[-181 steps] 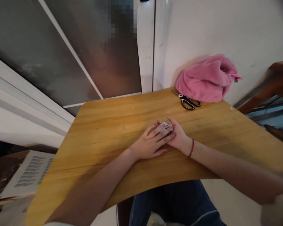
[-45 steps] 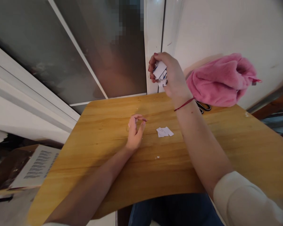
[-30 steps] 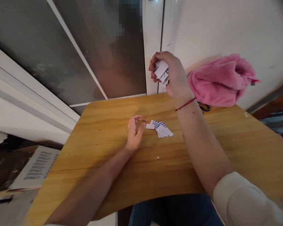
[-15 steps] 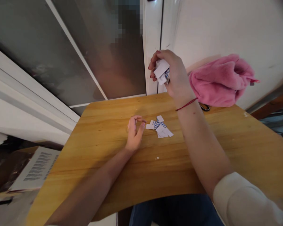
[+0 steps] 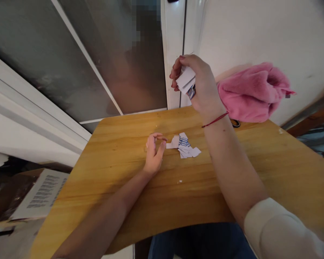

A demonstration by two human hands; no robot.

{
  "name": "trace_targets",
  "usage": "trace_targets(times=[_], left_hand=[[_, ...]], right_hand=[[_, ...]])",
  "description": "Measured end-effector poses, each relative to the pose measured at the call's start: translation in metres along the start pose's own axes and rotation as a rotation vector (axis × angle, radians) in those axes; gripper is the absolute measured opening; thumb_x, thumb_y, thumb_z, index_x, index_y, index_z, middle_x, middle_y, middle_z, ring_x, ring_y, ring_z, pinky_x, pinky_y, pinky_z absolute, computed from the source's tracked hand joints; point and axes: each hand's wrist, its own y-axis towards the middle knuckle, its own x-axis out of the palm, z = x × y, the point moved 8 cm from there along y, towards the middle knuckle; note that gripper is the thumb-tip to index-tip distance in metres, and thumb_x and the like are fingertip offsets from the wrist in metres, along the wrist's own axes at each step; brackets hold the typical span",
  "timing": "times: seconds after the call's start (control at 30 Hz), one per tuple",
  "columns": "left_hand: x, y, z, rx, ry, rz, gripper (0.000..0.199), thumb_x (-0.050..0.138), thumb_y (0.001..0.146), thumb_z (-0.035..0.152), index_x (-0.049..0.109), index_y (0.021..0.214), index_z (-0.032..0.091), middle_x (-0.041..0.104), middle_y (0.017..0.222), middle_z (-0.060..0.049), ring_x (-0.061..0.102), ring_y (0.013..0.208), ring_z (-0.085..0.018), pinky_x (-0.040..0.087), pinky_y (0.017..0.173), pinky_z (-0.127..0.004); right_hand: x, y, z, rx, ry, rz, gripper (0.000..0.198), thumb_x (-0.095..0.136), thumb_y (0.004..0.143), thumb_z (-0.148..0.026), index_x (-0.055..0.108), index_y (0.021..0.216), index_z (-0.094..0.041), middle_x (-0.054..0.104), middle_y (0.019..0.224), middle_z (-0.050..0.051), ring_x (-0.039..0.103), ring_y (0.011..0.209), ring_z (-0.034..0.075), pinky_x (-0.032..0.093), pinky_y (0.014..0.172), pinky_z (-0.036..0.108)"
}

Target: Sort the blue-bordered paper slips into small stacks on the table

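My right hand (image 5: 198,81) is raised above the far part of the table, its fingers curled round several small paper cards (image 5: 185,78). Most of these show plain white faces; one lower down has blue printing. Below it, a loose pile of similar paper cards (image 5: 189,151) lies on the wooden table (image 5: 140,201), overlapping, some white and some blue-striped. My left hand (image 5: 154,153) rests on its side just left of the pile, fingers slightly bent, thumb apart, holding nothing. Its thumb tip is close to the leftmost card; I cannot tell whether they touch.
A pink plush item (image 5: 251,93) lies at the back right against the wall, with a dark loop (image 5: 235,123) by it. Sliding glass panels (image 5: 118,57) stand behind the table. An open cardboard box (image 5: 40,194) is at lower left. Tiny white scraps (image 5: 180,181) dot the tabletop.
More cards now lie on the pile, which has spread and shifted in pattern. The cards in my right hand sit differently, with a blue-printed one showing lower. My left hand has not moved.
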Motion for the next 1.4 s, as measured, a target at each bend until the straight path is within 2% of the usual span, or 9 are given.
trace_targets(times=[0.2,0.73,1.03,1.23,1.4], left_hand=[[0.0014,0.0000,-0.0001,0.003,-0.024,-0.026,0.018,0.046,0.093,0.036,0.047,0.107,0.025,0.060,0.098,-0.005,0.055,0.100,-0.021,0.035,0.095,-0.041],[0.0011,0.0002,0.0007,0.010,-0.025,-0.024,0.018,0.047,0.093,0.036,0.048,0.106,0.025,0.059,0.100,-0.005,0.055,0.100,-0.022,0.036,0.095,-0.041],[0.0018,-0.0001,0.0003,0.004,-0.021,-0.026,0.018,0.047,0.093,0.036,0.048,0.108,0.025,0.058,0.100,-0.006,0.055,0.101,-0.022,0.036,0.095,-0.042],[0.0019,0.0001,0.0006,0.010,-0.019,-0.033,0.020,0.047,0.093,0.038,0.048,0.108,0.025,0.059,0.100,-0.006,0.055,0.101,-0.023,0.036,0.095,-0.042],[0.0019,-0.0001,0.0014,0.006,-0.023,-0.033,0.019,0.048,0.093,0.038,0.048,0.107,0.026,0.059,0.100,-0.006,0.055,0.101,-0.023,0.036,0.095,-0.043]], right_hand=[[0.0010,0.0002,-0.0021,-0.022,0.038,-0.011,0.020,0.047,0.083,-0.022,0.055,0.064,-0.017,0.054,0.064,0.000,0.053,0.053,0.011,0.039,0.052,0.025],[-0.0011,-0.0002,-0.0019,0.021,-0.027,0.021,0.021,0.048,0.082,-0.026,0.057,0.063,-0.023,0.057,0.068,-0.001,0.053,0.056,0.011,0.045,0.055,0.024],[0.0005,-0.0021,-0.0018,0.050,-0.054,0.013,0.019,0.049,0.082,-0.029,0.057,0.065,-0.024,0.056,0.071,-0.001,0.052,0.057,0.010,0.044,0.056,0.022],[-0.0040,-0.0013,-0.0031,0.019,-0.061,0.048,0.018,0.050,0.082,-0.025,0.057,0.066,-0.025,0.053,0.077,-0.002,0.049,0.052,0.009,0.042,0.055,0.024],[-0.0013,-0.0015,-0.0030,0.018,-0.033,0.020,0.018,0.047,0.082,-0.023,0.057,0.068,-0.022,0.053,0.068,-0.001,0.050,0.054,0.010,0.041,0.055,0.024]])
